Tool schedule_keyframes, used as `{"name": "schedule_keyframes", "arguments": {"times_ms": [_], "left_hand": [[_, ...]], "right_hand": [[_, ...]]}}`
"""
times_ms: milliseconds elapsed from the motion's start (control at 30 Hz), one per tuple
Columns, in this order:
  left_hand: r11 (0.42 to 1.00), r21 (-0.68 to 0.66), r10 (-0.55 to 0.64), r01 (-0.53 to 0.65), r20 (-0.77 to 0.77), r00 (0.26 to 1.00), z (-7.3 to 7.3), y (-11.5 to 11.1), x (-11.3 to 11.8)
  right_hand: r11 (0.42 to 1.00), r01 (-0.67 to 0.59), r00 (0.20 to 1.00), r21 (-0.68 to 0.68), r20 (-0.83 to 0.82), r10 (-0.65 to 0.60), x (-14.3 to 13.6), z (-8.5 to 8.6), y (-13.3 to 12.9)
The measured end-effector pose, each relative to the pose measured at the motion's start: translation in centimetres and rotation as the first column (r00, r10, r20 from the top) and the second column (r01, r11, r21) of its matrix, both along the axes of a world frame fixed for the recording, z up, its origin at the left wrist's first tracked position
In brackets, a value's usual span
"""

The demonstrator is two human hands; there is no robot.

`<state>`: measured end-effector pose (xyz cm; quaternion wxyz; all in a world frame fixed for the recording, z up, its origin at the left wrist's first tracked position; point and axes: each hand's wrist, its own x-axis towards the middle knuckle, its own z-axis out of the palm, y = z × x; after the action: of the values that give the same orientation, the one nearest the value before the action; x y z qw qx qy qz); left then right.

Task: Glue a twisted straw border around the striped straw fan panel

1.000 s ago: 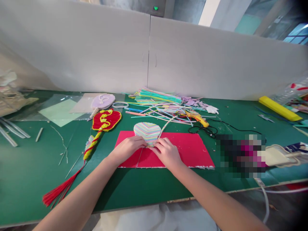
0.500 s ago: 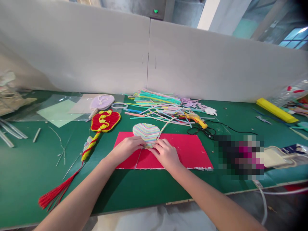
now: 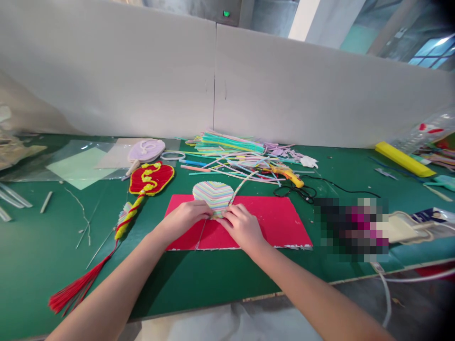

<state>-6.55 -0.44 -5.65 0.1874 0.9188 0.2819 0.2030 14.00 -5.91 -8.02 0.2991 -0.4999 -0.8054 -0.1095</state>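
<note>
A round fan-shaped panel of striped pastel pipe cleaners [image 3: 214, 194] lies over the red board [image 3: 280, 220]. My left hand [image 3: 188, 215] pinches its lower left edge, fingers closed. At the lower right edge, my right hand [image 3: 245, 225] grips it with bent fingers. From beside the right fingers a loose pipe cleaner end [image 3: 245, 181] sticks up to the right. My fingertips hide the panel's bottom edge. Left of the board rests a finished-looking red and yellow fan [image 3: 152, 179] with a red tassel [image 3: 80, 286].
A heap of pastel pipe cleaners [image 3: 231, 144] lies behind the board, near a yellow glue gun [image 3: 289, 175] with a black cord. A lilac fan [image 3: 146, 150] is at the back left. At right are a yellow block [image 3: 405, 158] and a cream fan [image 3: 400, 227].
The view has shifted slightly, so everything sits a little further left. Both hands keep their hold on the striped panel, with hardly any movement.
</note>
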Motion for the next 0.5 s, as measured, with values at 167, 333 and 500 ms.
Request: {"name": "schedule_keyframes", "arguments": {"times_ms": [167,333,500], "left_hand": [[1.0,0.007,-0.007,0.006,0.017,1.0,-0.07,0.06,0.07],[1.0,0.015,-0.005,0.004,0.049,0.999,-0.3,0.16,0.02],[1.0,0.024,-0.016,0.015,0.041,0.999,-0.57,0.27,-0.07]], "right_hand": [[1.0,0.002,1.0,-0.01,0.006,-0.002,0.01,-0.01,0.02],[1.0,0.006,1.0,-0.009,0.013,-0.006,-0.01,-0.07,0.04],[1.0,0.007,1.0,-0.006,0.014,-0.007,-0.01,-0.02,0.03]]}}
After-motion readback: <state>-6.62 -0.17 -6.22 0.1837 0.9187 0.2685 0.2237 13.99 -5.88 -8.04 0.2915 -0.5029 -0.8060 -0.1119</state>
